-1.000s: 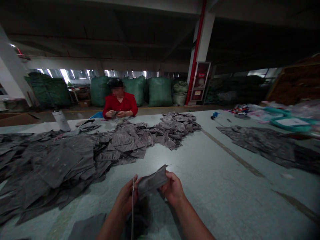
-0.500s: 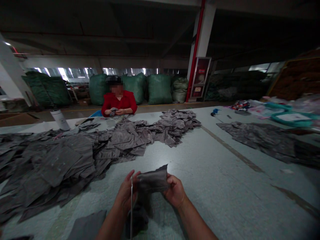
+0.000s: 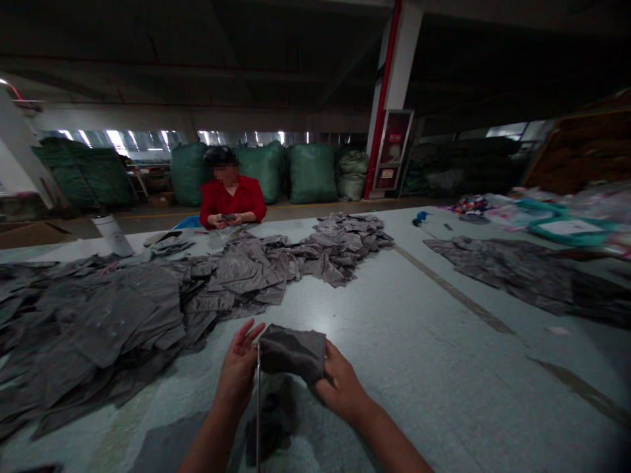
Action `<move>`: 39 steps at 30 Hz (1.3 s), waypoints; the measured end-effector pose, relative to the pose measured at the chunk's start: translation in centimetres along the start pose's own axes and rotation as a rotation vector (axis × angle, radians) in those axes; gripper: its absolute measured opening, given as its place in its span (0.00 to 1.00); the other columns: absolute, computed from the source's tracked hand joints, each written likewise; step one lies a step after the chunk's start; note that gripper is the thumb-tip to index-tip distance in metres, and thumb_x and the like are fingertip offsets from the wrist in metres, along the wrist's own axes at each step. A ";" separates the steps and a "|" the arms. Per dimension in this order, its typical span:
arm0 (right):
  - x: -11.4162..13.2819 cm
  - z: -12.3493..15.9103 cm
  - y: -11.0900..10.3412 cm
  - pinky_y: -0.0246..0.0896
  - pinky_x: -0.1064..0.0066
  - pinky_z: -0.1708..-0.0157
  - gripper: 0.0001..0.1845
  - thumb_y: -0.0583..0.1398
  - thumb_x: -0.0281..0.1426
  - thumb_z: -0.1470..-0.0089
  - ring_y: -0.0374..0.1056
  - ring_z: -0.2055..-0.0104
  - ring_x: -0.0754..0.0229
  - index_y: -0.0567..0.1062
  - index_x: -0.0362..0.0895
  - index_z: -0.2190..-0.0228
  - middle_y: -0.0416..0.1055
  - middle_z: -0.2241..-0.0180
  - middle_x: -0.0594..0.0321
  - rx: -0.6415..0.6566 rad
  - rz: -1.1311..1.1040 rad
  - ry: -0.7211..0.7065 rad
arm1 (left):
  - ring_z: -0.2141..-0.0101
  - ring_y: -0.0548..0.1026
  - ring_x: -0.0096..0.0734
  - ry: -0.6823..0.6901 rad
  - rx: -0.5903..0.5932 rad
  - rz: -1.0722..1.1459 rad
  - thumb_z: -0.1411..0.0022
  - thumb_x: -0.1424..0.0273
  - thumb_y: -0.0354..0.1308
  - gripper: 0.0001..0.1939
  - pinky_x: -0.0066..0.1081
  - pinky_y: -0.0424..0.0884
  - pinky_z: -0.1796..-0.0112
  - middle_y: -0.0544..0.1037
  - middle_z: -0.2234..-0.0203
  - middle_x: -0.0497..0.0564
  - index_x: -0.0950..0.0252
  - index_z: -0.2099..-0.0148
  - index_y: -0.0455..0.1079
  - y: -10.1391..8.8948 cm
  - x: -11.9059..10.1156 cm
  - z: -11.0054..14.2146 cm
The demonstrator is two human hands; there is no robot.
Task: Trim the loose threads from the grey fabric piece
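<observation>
A small grey cloth piece (image 3: pixel 293 351) is stretched between my hands above the table. My right hand (image 3: pixel 340 387) grips its right end, with the thumb side toward me. My left hand (image 3: pixel 237 371) is at the left end, its upper fingers raised and apart beside the cloth's edge; its thumb is hard to make out. A thin upright metal rod (image 3: pixel 258 414) rises from the bottom of the view, and its tip meets the cloth's left edge. Below the cloth lies a dark crumpled bundle (image 3: pixel 271 420). Flat grey cloth (image 3: pixel 167 443) lies by my left forearm.
A long heap of grey cloth pieces (image 3: pixel 123 309) spreads across the left and middle of the pale table (image 3: pixel 419 368). More grey cloth (image 3: pixel 522 269) lies at right. A white bottle (image 3: pixel 114 236) stands far left. Opposite sits a person in red (image 3: pixel 233 200), handling something small.
The cloth has turned and now shows a broader face. My left fingers have spread and lifted slightly. My right hand has shifted a little lower on its end.
</observation>
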State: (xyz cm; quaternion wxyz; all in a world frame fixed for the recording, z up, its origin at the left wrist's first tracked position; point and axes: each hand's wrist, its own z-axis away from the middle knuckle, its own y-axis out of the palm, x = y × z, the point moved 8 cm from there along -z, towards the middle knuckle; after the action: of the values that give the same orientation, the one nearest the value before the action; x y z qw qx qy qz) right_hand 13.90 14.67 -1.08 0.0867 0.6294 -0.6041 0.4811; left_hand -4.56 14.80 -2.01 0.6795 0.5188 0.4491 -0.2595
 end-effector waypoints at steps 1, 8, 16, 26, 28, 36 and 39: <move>0.0 0.1 0.0 0.46 0.65 0.47 0.23 0.52 0.23 0.60 0.51 0.46 0.55 0.71 0.45 0.59 0.57 0.48 0.62 -0.004 0.007 -0.001 | 0.64 0.73 0.32 0.008 0.006 -0.009 0.64 0.79 0.64 0.32 0.29 0.69 0.65 0.70 0.56 0.51 0.60 0.54 0.63 -0.1 0.0 0.0; 0.3 0.2 -0.2 0.44 0.64 0.45 0.22 0.52 0.23 0.57 0.48 0.43 0.54 0.71 0.46 0.58 0.56 0.47 0.62 -0.032 -0.032 -0.022 | 0.63 0.72 0.31 0.060 0.039 -0.035 0.62 0.78 0.63 0.30 0.30 0.67 0.64 0.68 0.54 0.52 0.60 0.53 0.62 -0.6 -0.2 0.0; -0.5 0.0 0.3 0.52 0.63 0.51 0.23 0.52 0.26 0.55 0.59 0.51 0.54 0.67 0.43 0.54 0.66 0.55 0.59 -0.027 -0.685 0.209 | 0.68 0.71 0.27 0.101 0.060 -0.082 0.62 0.77 0.63 0.31 0.27 0.66 0.67 0.68 0.54 0.53 0.60 0.53 0.62 -0.5 -0.6 0.0; -4.6 -0.2 0.8 0.61 0.70 0.71 0.16 0.54 0.40 0.51 0.68 0.70 0.59 0.73 0.41 0.67 0.72 0.73 0.61 -0.226 -0.652 0.458 | 0.58 0.69 0.40 0.120 -0.015 -0.338 0.60 0.70 0.61 0.31 0.36 0.66 0.61 0.67 0.52 0.56 0.61 0.50 0.60 -1.2 -0.7 -0.6; -5.2 -0.8 -0.1 0.60 0.71 0.73 0.16 0.52 0.38 0.49 0.66 0.74 0.60 0.74 0.40 0.72 0.70 0.77 0.62 -0.333 -0.467 0.446 | 0.53 0.65 0.46 0.135 -0.108 -0.434 0.59 0.68 0.61 0.29 0.40 0.63 0.57 0.66 0.52 0.59 0.64 0.52 0.62 -1.9 -0.7 -0.5; 0.4 -5.3 3.8 0.53 0.63 0.51 0.15 0.53 0.26 0.51 0.60 0.51 0.54 0.74 0.42 0.61 0.65 0.53 0.54 -0.148 -0.004 0.219 | 0.58 0.71 0.44 -0.007 0.054 -0.395 0.53 0.58 0.57 0.20 0.36 0.67 0.61 0.75 0.63 0.57 0.66 0.61 0.70 0.7 2.0 0.7; 1.6 -5.2 5.8 0.52 0.63 0.50 0.18 0.53 0.25 0.51 0.59 0.50 0.54 0.71 0.40 0.57 0.65 0.52 0.53 -0.055 0.069 0.187 | 0.62 0.73 0.43 -0.034 0.046 -0.376 0.58 0.61 0.62 0.17 0.33 0.68 0.62 0.77 0.70 0.55 0.65 0.66 0.72 0.5 2.1 0.7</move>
State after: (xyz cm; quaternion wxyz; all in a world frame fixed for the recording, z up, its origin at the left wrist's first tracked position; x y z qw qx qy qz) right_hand 6.08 15.73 0.03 0.1434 0.5578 -0.6277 0.5238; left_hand -2.96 14.54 -3.62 0.6146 0.4366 0.5205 -0.4010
